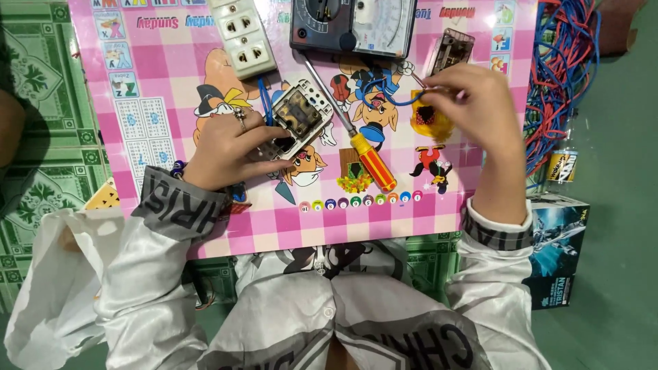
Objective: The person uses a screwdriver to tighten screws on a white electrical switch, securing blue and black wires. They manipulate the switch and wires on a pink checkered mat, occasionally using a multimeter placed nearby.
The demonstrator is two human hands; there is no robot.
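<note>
Two hands busy on the pink cartoon mat (425, 226): left hand (229, 147) pins the small switch module (301, 118) near centre, a light, rigid plastic part best held by its edges. Farther right, right hand (469, 96) pinches the thin, springy blue wire (384, 99), bare metal showing inside the module's white frame.

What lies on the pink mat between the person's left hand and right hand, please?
In the head view, a screwdriver with an orange-and-yellow handle lies slantwise between the left hand and the right hand.
</note>
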